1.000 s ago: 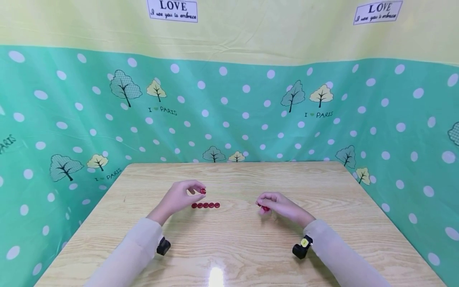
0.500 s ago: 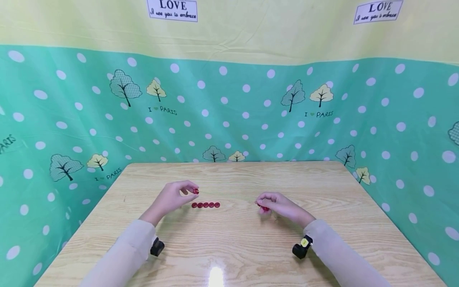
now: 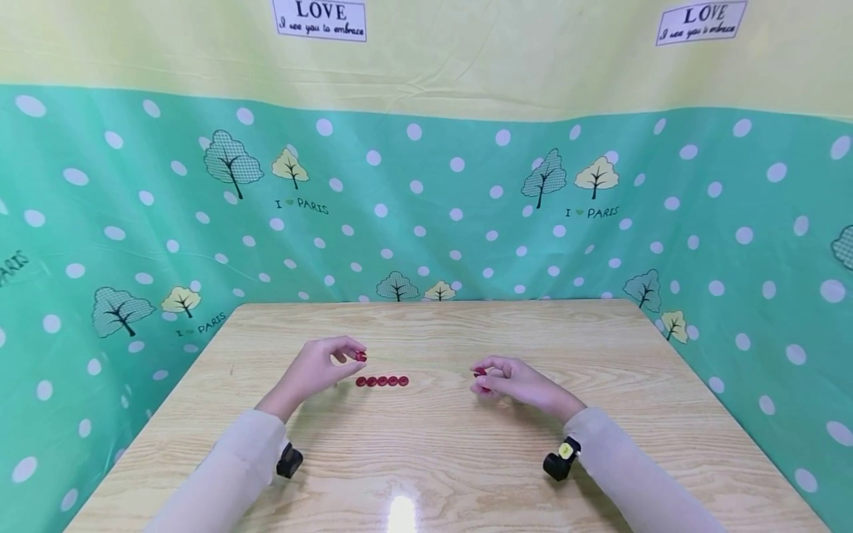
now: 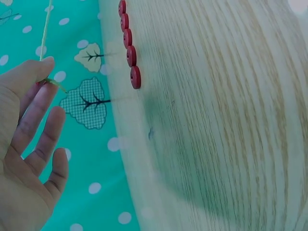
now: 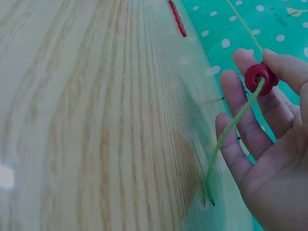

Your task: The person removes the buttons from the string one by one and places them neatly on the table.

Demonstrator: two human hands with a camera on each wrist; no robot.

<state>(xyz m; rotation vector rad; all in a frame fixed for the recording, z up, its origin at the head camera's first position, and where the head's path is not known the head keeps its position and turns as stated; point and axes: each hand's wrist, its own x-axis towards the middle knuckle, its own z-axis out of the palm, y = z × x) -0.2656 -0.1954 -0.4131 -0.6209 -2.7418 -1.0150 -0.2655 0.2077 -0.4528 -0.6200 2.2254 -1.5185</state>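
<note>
My left hand (image 3: 316, 370) pinches a red button (image 3: 361, 356) between thumb and index finger, above the table; in the left wrist view only a sliver of it shows. A thin yellow-green string (image 4: 44, 33) runs from there across to my right hand (image 3: 516, 383). The right thumb and fingers pinch a red button (image 5: 251, 73) with the string through it; at least one more seems stacked behind. The string's loose green end (image 5: 221, 139) hangs below this button. Between the hands, nearer the left, several red buttons (image 3: 383, 381) lie in a straight row on the table.
The light wood table (image 3: 426, 451) reaches back to a green dotted curtain (image 3: 426, 192) with printed trees. Each sleeve carries a black wrist camera (image 3: 289, 460) under the forearm. A bright glare spot shows near the table's front.
My left hand has moved left with its button, and the string now stretches between both hands. At the right hand, the buttons have shifted up towards the fingertips and show more clearly.
</note>
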